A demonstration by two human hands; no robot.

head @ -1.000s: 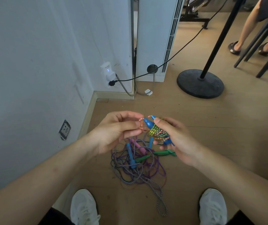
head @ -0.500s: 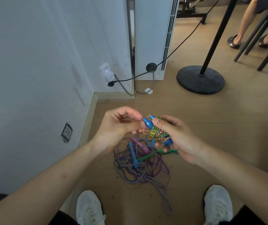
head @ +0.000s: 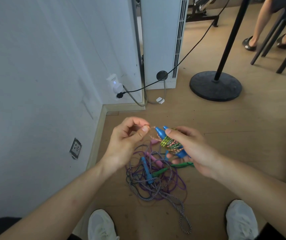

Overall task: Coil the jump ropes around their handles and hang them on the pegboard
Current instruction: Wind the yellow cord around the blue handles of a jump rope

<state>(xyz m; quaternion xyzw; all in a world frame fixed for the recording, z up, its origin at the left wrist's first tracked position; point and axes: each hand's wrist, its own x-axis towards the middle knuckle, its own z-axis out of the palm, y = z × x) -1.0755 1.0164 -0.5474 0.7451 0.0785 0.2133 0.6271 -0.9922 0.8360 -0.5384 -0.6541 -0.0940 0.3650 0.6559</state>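
The right hand grips the blue handles, wrapped in multicolored rope. At its 9 o'clock, the left hand pinches the rope's loose end between thumb and forefinger.

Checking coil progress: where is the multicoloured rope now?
Head view, centre: the multicoloured rope is wound round the blue handles held in the right hand, its loose end pinched by the left hand, above the floor tangle.

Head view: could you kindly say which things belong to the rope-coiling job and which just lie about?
Job: multicoloured braided rope coiled on blue plastic handles; tangled purple and striped ropes; left hand; right hand.
Lying about: round black stand base; white wall plug.
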